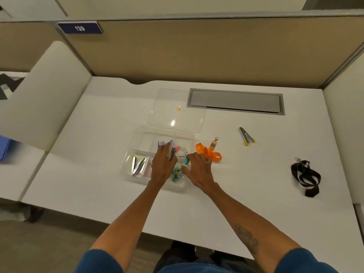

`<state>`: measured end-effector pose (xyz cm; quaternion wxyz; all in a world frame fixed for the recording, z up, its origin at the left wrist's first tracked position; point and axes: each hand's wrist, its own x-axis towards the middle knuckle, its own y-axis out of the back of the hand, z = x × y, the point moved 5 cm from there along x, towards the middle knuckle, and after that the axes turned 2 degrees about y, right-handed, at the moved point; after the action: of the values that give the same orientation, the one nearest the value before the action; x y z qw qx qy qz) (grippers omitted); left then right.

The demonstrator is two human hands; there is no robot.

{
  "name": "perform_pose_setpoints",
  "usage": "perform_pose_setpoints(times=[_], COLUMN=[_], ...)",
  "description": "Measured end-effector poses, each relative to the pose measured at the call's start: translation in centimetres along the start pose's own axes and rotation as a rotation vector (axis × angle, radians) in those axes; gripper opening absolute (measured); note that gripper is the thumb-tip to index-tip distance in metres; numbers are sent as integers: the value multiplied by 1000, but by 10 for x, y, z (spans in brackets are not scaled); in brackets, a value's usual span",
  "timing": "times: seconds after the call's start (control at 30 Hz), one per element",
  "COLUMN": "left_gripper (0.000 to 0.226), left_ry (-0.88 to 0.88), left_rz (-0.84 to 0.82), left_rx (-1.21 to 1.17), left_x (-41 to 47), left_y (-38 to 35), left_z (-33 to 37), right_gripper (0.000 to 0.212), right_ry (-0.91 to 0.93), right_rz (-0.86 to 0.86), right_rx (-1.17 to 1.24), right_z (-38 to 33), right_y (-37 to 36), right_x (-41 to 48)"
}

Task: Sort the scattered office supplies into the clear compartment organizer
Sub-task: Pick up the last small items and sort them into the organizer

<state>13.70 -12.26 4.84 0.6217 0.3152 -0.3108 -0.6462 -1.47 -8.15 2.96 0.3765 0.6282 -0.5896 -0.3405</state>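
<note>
Left hand [163, 164] grasps pens [171, 152] over the clear organizer [128, 170]; right hand [199, 170] pinches a blue cylindrical item [186, 161].

I see a white desk [98, 174], a clear organizer [130, 170], an orange lanyard [208, 152], a black lanyard [305, 177], teal clips [175, 175], yellow-tipped silver tweezers [246, 135], and a navy sign [80, 27] with white numerals.

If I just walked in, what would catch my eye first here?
Two bare hands, left hand and right hand, busy over a clear organizer at the desk's middle. Just right of it lies a bright orange lanyard, with a black lanyard farther right.
</note>
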Motion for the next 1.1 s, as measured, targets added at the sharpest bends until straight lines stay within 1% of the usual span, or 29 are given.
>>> perform_pose_setpoints(times=[0.1,0.2,0.33,0.5,0.57,0.67,0.8,0.93,1.03,1.1], left_gripper=[44,41,47,44,42,36,29,25,26,31], left_ry=[39,87,128,210,231,266,277,291,316,285], left_rz=[31,81,70,43,5,-49,-64,-78,-33,7], left_rx=[-44,32,108,174,204,275,339,374,378,365], left_x=[-9,-16,-20,-11,-6,0,3,2,-2,-4], left_y=[22,41,57,66,66,63,57,55,57,57], left_z=[-26,-47,-83,-119,-127,-135,-138,-145,-143,-132], right_gripper=[41,45,40,33,30,29,26,25,29,35], right_ry=[5,27,26,15,-31,-182,-300,-358,-372,-353], right_rz=[-59,-88,-43,45,105,192,218,154,50,-20], right_rx=[-10,-47,-21,34,70,97,102,79,82,73], right_z=[-12,-17,-18,-19,-15,4,32,50,54,53], right_y=[-12,-20,-24,-17,-12,-7,-8,-15,-20,-21], right_x=[-2,-4,-5,-8,-10,-15,-28,-42,-48,-52])
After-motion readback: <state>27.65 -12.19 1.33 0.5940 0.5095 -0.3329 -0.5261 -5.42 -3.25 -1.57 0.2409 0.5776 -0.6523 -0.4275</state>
